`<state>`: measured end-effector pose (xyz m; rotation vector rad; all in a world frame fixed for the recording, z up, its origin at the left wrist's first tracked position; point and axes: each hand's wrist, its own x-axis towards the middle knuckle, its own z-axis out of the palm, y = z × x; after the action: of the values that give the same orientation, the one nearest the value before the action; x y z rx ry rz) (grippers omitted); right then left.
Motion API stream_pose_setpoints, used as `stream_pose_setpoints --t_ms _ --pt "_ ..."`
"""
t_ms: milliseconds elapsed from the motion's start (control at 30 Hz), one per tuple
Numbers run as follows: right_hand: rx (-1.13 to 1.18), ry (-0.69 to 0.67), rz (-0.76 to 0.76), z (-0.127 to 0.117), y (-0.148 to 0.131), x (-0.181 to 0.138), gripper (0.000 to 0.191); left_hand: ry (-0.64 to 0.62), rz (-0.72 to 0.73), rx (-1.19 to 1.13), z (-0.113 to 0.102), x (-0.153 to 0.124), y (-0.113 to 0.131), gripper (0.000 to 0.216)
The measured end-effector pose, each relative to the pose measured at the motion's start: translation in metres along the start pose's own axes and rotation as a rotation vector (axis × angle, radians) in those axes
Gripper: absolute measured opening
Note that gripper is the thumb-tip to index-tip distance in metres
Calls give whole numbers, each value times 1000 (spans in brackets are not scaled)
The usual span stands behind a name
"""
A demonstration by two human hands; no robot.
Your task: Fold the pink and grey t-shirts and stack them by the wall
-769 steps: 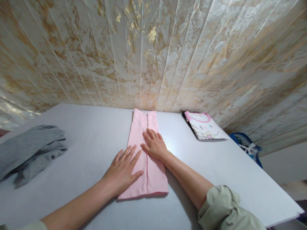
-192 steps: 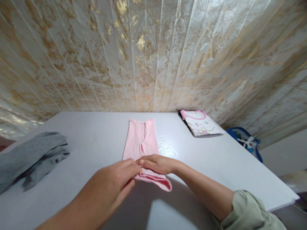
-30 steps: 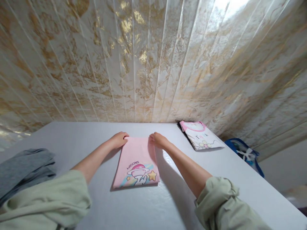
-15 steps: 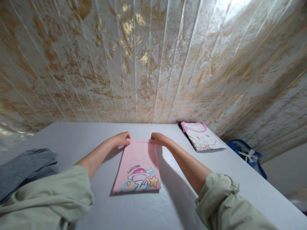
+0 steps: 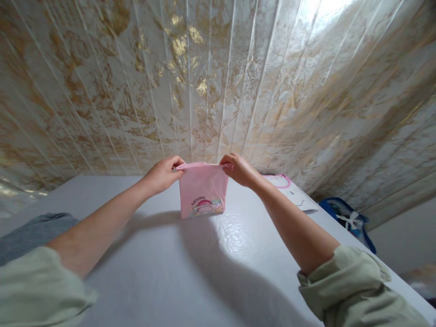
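A folded pink shirt [image 5: 203,184] with a planet print and the word SNOOPY upside down hangs between my hands, its layers bunched along the top edge. My left hand [image 5: 166,172] pinches the top left corner, while my right hand [image 5: 238,169] grips the top right one. The shirt's lower edge is near the table surface; whether it touches cannot be made out. Behind my right forearm lies a folded white shirt [image 5: 295,199] with pink neck trim, partly hidden.
Grey folded cloth [image 5: 34,234] lies at the left of the white table [image 5: 160,268]. A clear bag with blue edging [image 5: 350,218] sits beyond the right edge. A gold-patterned curtain [image 5: 204,91] hangs along the back.
Both hands have lifted the shirt's top edge up and away from me. The shirt now hangs upright instead of lying flat, and its shadow has spread over the table.
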<state>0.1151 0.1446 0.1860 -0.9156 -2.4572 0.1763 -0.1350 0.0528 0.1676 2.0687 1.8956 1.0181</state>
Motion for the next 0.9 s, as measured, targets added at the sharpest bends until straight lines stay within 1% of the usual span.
stream_pose_setpoints --t_ms 67,100,167,233,267,300,367,400,433,500,567,633,667,767,833,900 --pt "2 77 -76 -19 -9 -15 20 94 95 38 -11 -15 20 17" --pt "-1 88 -98 -24 -14 -27 21 113 134 62 -13 -25 26 17" --pt "-12 73 -110 -19 -23 -57 24 75 197 110 -5 -52 31 17" --pt "-19 -4 -86 1 -28 -93 27 -17 229 155 13 -85 25 18" --pt "-29 -56 -64 15 -30 -112 27 -62 216 174 24 -102 18 17" --pt "-35 -114 -51 29 -31 -130 27 -131 190 188 35 -120 11 18" --pt "-31 -252 -84 55 -30 -164 22 -275 138 164 54 -153 -5 19" --pt "-7 -311 -100 64 -28 -177 22 -326 111 144 61 -166 -11 18" --pt "10 -341 -101 69 -26 -186 23 -352 84 127 64 -175 -15 18" --pt "23 -324 -69 72 -23 -193 24 -341 40 111 65 -183 -17 18" --pt "9 -259 -27 69 -21 -188 25 -285 16 115 63 -178 -11 17" --pt "3 -221 -17 67 -24 -179 26 -252 17 107 64 -169 0 16" --pt "6 -224 -21 68 -26 -175 27 -256 24 98 67 -165 5 15" --pt "14 -305 -45 77 -34 -172 22 -323 50 85 83 -162 15 11" --pt "26 -347 -46 83 -36 -175 21 -350 57 108 93 -165 14 7" --pt "54 -335 -20 86 -36 -179 24 -346 61 132 100 -167 10 6"
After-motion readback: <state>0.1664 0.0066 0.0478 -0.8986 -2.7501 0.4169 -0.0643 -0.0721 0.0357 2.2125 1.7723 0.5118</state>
